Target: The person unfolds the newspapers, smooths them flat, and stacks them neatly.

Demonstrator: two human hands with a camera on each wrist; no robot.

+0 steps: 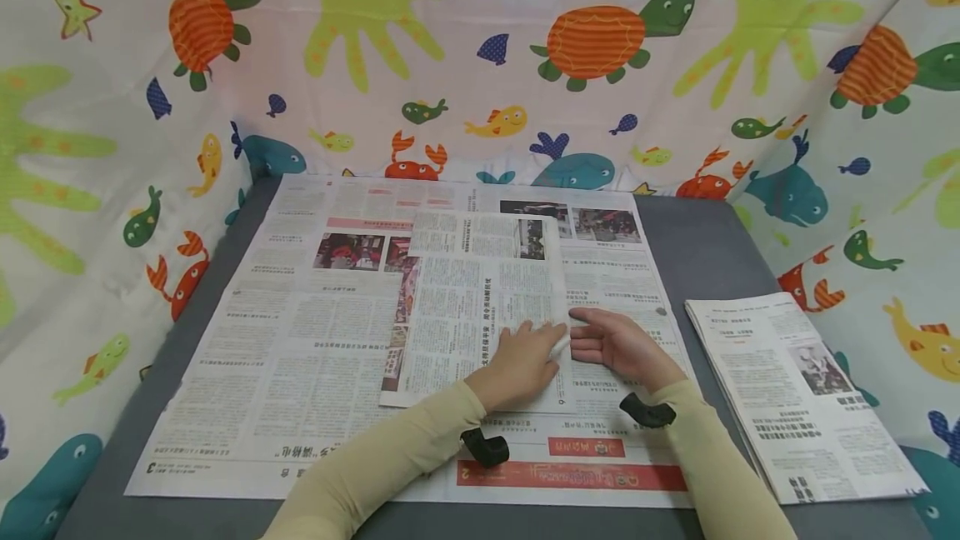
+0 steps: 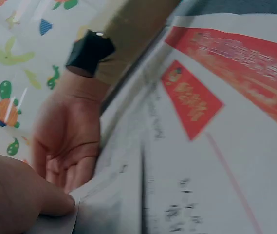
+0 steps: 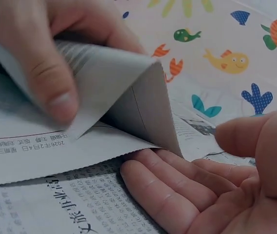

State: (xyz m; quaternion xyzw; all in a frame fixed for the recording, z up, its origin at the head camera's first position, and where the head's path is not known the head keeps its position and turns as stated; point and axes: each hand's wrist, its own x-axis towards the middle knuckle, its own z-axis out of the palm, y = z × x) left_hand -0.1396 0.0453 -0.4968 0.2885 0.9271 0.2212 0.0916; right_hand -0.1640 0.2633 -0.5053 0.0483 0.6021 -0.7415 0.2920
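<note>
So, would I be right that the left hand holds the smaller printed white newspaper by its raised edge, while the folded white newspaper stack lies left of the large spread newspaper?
Not quite: the folded newspaper stack lies right of the large spread newspaper, as the head view shows; the left hand does hold the smaller newspaper by its raised edge.

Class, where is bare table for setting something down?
The grey table is bare between the spread newspaper, paper stack and patterned cloth, with a thinner strip beyond the spread newspaper's left edge. Mid-table is crowded: left hand, right hand and folded newspaper.
</note>
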